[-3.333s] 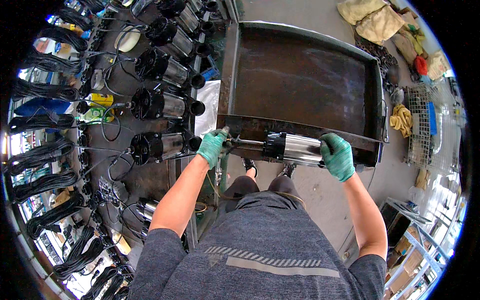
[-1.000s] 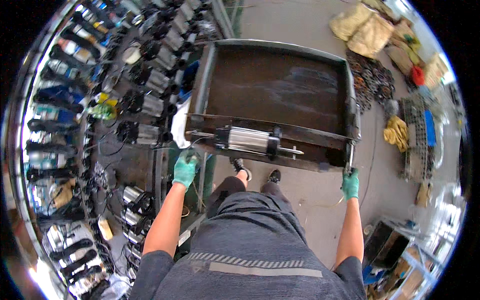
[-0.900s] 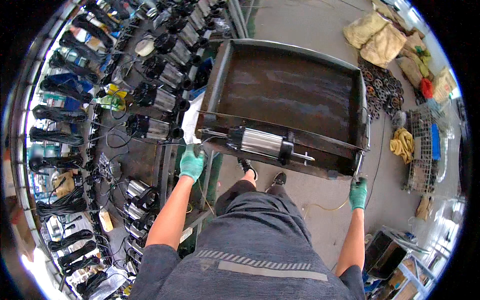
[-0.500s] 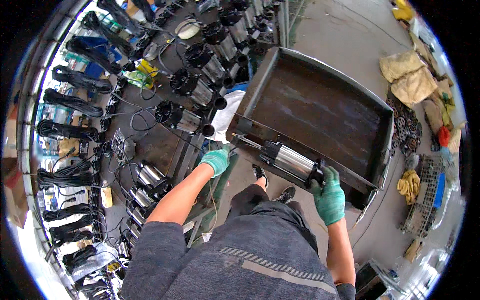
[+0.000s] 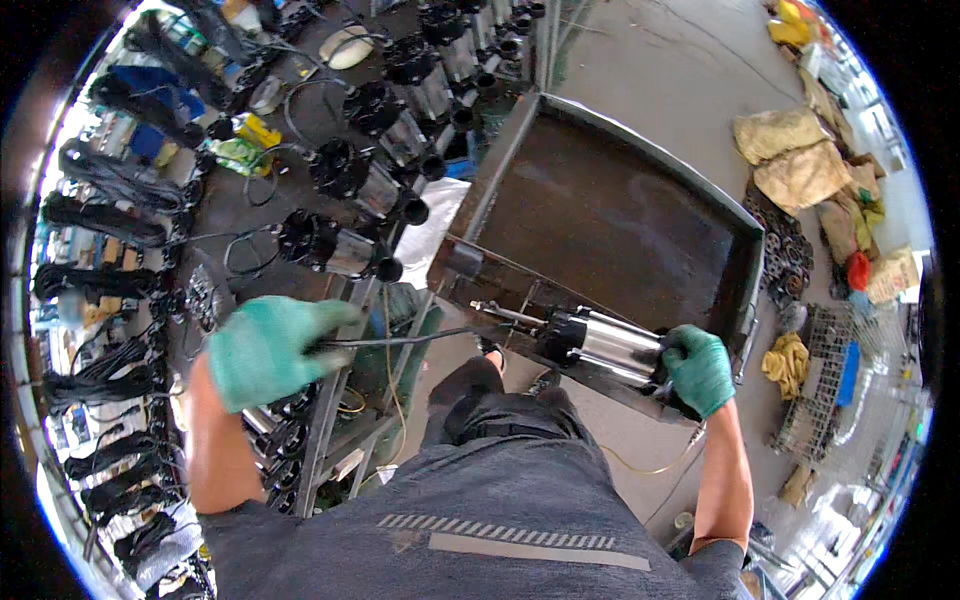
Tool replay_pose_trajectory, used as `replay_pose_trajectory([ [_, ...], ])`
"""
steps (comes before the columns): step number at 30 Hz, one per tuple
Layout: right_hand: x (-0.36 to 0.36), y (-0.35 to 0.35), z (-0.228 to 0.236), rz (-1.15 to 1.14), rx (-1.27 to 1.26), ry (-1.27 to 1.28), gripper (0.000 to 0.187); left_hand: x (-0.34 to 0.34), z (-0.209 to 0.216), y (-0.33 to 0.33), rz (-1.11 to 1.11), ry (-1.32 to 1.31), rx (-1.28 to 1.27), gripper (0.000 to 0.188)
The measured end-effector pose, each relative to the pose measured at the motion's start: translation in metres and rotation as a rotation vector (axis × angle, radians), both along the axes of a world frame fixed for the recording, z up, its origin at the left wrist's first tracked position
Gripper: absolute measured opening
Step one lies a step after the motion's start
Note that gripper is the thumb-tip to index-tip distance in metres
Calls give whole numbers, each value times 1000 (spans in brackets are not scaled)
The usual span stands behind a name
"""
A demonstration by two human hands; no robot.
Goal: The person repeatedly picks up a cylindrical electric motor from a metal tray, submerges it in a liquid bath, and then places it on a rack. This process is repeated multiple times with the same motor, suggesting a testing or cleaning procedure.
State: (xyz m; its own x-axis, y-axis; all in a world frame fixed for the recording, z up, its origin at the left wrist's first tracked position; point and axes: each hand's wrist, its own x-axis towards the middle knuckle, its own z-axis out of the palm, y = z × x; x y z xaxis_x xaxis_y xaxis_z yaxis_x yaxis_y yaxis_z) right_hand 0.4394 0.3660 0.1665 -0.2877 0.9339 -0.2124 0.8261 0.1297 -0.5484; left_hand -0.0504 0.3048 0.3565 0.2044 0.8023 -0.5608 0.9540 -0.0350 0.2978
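Observation:
A steel-bodied submersible pump (image 5: 612, 346) with black ends lies on the near ledge of a dark metal trough (image 5: 625, 205). My right hand (image 5: 703, 372), in a green knit glove, is closed around the pump's right-hand black end. A black cable (image 5: 400, 341) runs from near the pump's left end to my left hand (image 5: 275, 350), also gloved in green. That hand is closed on the cable over the bench edge, somewhat smeared by motion. A thin metal rod-like fitting (image 5: 508, 314) points left from beside the pump's left end.
A row of similar pumps (image 5: 360, 185) stands on the bench at left, with coiled black cables (image 5: 105, 220) along its far side. Sacks (image 5: 790, 160), a pile of dark ring-shaped parts (image 5: 782, 245) and a wire basket (image 5: 815, 375) lie on the floor at right.
My left hand has moved left and toward me from the bench edge, pulling the black cable out straight. My right hand has stayed on the pump's end. The view has shifted slightly.

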Motion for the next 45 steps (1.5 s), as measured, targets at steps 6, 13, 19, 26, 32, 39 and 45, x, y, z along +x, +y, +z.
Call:
replay_pose_trajectory([
  [6, 46, 27, 35, -249, 26, 82, 10, -8, -20, 34, -133, -35, 408, 29],
  [13, 22, 93, -29, -181, 42, -415, 24, 57, -177, 151, -406, -68, 537, 22],
  [19, 11, 124, -95, -166, -47, -542, 30, 86, -289, 178, -279, -59, 524, 17],
  [26, -5, 138, -148, -189, 2, -498, 32, 98, -343, 184, -39, -55, 546, 16],
  [32, -15, 149, -193, -231, 19, -446, 46, 88, -369, 182, 126, -85, 612, 15],
  [39, -14, 154, -226, -256, 41, -395, 46, 92, -367, 188, 187, 5, 510, 19],
  [45, -3, 117, -197, -280, 157, -254, 42, 96, -362, 192, 203, 96, 388, 26],
])
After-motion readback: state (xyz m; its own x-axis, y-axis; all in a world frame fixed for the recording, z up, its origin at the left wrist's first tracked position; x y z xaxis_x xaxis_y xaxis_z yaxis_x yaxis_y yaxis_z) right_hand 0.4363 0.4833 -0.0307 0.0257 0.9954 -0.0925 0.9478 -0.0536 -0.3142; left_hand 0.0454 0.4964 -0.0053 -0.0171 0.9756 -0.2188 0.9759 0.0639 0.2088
